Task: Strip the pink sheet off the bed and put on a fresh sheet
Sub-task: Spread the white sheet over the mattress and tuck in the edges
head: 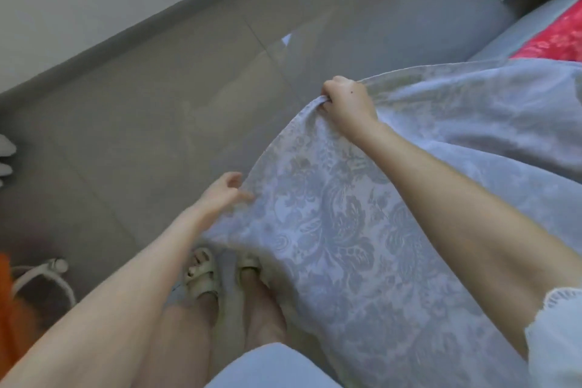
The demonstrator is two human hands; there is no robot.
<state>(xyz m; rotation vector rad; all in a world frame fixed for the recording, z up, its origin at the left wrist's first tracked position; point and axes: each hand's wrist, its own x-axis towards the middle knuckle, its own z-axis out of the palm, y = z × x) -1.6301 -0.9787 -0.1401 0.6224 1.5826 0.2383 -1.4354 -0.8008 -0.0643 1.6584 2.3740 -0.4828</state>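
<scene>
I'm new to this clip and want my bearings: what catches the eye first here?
A big pale patterned sheet fills the lower right, bunched at its top edge in the fingers of the right hand. The left hand meets its edge lower down, too blurred to judge its hold. Bright red fabric lies at the upper right.

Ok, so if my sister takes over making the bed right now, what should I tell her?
Right hand: grips the bunched top edge of the pale blue patterned sheet.
Left hand: open, fingers at the sheet's side edge, not gripping it.
The sheet hangs from the right hand down in front of the legs.
Reddish-pink fabric lies on the bed at the top right; whether it is fully stripped, I cannot tell.
Left to do: take the edge with the left hand, then spread the sheet and tuck it in.
</scene>
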